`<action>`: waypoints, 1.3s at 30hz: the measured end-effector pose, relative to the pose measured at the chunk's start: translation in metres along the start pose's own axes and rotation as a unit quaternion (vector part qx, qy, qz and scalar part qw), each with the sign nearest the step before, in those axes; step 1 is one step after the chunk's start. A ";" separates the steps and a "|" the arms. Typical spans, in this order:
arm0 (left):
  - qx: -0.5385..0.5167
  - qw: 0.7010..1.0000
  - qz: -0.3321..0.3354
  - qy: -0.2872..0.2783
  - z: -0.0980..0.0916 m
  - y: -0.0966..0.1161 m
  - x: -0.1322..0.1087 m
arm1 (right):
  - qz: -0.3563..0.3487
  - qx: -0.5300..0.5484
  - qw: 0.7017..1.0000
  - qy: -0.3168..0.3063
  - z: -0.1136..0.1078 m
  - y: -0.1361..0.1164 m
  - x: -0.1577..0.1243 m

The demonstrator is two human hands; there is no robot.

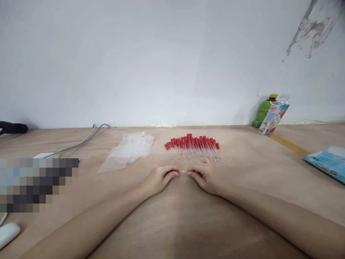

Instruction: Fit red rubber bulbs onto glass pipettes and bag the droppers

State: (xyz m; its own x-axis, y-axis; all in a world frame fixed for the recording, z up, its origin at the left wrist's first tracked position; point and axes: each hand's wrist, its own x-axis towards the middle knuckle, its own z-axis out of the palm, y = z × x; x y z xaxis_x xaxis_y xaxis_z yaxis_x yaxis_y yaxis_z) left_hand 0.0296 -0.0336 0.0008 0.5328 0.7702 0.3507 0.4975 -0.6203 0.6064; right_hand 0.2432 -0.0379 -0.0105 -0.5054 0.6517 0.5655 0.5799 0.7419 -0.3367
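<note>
A dropper point(183, 171) with a red rubber bulb and a clear tube lies level between my two hands. My left hand point(163, 177) is closed, pinching it at the red bulb end. At the other end, my right hand point(204, 177) is closed around the clear tube, and its tip is hidden by the fingers. Just beyond my hands lies a fanned pile of similar red-bulbed droppers point(192, 145), bulbs toward the wall. Several clear plastic bags point(132, 147) are spread in a loose stack to the left of the pile.
Two bottles point(271, 115) lean against the wall at the right. A blue packet point(327, 162) lies at the right edge. On the left are a grey cable point(78, 144), a black object point(14, 128), a pixelated area and a white mouse-like object point(8, 233).
</note>
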 end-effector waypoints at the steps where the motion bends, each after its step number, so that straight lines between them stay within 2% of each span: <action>1: 0.000 1.000 0.001 -0.007 0.000 0.000 0.000 | -0.008 -0.001 1.000 -0.005 0.000 0.001 0.001; 11: 0.004 0.999 -0.002 -0.033 -0.002 0.000 -0.001 | -0.021 -0.037 0.999 -0.018 -0.002 0.007 0.008; 16: 0.015 0.999 0.003 -0.039 -0.001 0.000 -0.001 | -0.031 -0.075 0.997 0.000 -0.002 0.004 0.004; 25: 0.092 0.995 0.037 -0.024 0.000 0.002 0.001 | -0.027 -0.106 0.994 0.011 0.002 -0.005 0.004; 28: 0.096 0.994 0.051 -0.017 -0.002 0.001 0.003 | -0.006 -0.076 0.997 -0.015 0.002 -0.005 0.007; 31: 0.054 0.998 0.026 0.010 -0.005 -0.004 0.004 | 0.023 0.000 0.999 -0.033 -0.003 -0.003 0.008; 34: 0.014 0.999 -0.007 0.033 -0.007 -0.008 0.004 | 0.046 0.044 0.998 -0.019 -0.006 -0.002 0.008; 39: -0.005 0.999 -0.028 0.032 -0.005 -0.005 0.003 | 0.028 0.021 0.999 0.018 -0.005 -0.005 0.006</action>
State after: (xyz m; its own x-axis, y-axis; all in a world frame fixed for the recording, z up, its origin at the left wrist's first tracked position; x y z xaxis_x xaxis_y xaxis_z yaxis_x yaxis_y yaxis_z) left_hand 0.0248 -0.0277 0.0022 0.4595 0.8115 0.3610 0.5186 -0.5751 0.6327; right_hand 0.2403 -0.0387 -0.0014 -0.4492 0.6867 0.5715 0.5784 0.7111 -0.3998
